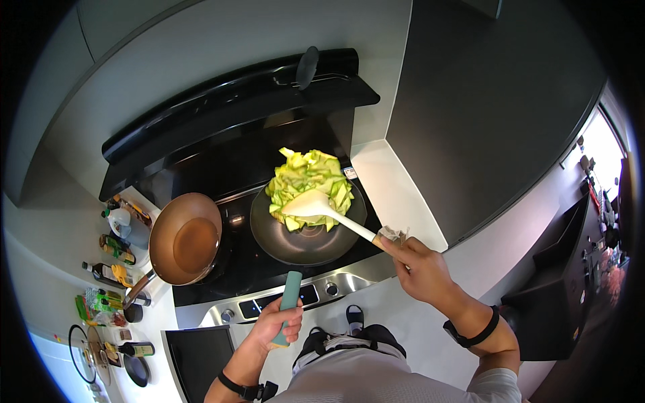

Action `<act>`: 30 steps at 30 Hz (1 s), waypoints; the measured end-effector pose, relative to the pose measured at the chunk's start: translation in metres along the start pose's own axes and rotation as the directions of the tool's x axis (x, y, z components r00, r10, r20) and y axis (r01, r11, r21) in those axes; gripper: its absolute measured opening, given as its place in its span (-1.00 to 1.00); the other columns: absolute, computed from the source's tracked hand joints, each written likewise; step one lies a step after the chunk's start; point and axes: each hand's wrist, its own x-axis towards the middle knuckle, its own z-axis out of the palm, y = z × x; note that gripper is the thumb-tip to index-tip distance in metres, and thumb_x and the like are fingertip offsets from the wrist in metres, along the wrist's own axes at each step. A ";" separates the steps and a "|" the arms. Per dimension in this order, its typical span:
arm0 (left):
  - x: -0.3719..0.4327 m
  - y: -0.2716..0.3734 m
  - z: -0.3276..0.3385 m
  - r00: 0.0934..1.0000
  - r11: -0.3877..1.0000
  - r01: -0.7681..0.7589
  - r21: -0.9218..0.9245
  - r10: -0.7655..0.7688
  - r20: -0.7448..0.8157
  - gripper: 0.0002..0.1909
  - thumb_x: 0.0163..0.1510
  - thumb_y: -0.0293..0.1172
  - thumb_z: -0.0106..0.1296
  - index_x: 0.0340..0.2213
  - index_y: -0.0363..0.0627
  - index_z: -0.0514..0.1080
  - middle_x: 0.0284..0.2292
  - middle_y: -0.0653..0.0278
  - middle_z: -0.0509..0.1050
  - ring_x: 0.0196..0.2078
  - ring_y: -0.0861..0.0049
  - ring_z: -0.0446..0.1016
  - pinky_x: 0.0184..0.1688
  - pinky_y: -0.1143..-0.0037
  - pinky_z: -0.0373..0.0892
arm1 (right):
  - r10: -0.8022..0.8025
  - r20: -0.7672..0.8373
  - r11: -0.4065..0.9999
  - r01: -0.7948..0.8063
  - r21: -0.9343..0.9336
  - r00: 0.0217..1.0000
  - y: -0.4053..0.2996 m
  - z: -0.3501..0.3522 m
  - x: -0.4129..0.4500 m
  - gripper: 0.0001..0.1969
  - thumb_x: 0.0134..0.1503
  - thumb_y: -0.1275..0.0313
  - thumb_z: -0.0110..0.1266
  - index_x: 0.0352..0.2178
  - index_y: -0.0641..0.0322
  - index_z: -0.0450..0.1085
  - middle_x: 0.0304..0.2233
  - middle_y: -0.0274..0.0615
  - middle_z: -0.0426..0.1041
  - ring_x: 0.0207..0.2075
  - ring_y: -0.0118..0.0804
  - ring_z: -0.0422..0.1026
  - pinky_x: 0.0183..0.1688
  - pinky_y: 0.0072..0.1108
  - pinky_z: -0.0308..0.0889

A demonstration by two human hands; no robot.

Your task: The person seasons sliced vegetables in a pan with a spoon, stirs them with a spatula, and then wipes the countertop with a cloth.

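Observation:
My right hand grips the light wooden handle of a white spatula. The spatula's head lies against a heap of sliced green vegetable, which looks like zucchini. These slices pile up at the far side of a dark frying pan on the right of the cooktop. My left hand is closed around a teal handle at the pan's near side; its join with the pan is not clear. By my right fingertips shows a crumpled translucent scrap.
A copper-coloured wok stands on the left of the black cooktop. Several bottles line the counter at left. Behind rises a black range hood. A dark tall panel bounds the right side.

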 end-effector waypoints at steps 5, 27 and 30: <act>0.052 0.017 -0.004 0.995 0.992 -0.091 0.083 0.094 -0.036 -0.81 0.09 -0.54 0.08 -0.28 -0.07 0.31 -0.60 0.41 0.26 -0.67 0.67 0.23 -0.64 0.55 0.21 | 0.074 0.095 0.997 -0.072 -0.026 0.993 -0.003 0.009 -0.010 -0.45 0.07 0.57 0.09 0.10 -0.15 0.38 -0.46 -0.22 0.38 -0.57 -0.16 0.41 -0.49 -0.43 0.39; 0.024 0.003 0.001 0.998 0.998 -0.045 0.043 0.042 0.049 -0.86 0.12 -0.54 0.04 -0.29 -0.14 0.32 -0.65 0.42 0.24 -0.72 0.70 0.20 -0.71 0.62 0.14 | 0.112 0.073 0.981 -0.122 0.149 0.991 -0.008 -0.002 -0.017 -0.49 0.10 0.59 0.02 0.08 -0.13 0.41 -0.48 -0.17 0.42 -0.45 -0.11 0.42 -0.38 -0.39 0.39; 0.075 0.027 0.018 0.992 0.990 -0.124 0.062 0.122 0.029 -0.86 0.12 -0.49 0.07 -0.30 -0.13 0.32 -0.63 0.46 0.25 -0.70 0.75 0.19 -0.69 0.63 0.16 | 0.142 0.141 0.976 -0.162 0.144 0.980 -0.010 0.000 -0.016 -0.51 0.11 0.56 0.01 0.09 -0.11 0.40 -0.48 -0.13 0.43 -0.38 -0.08 0.43 -0.32 -0.36 0.39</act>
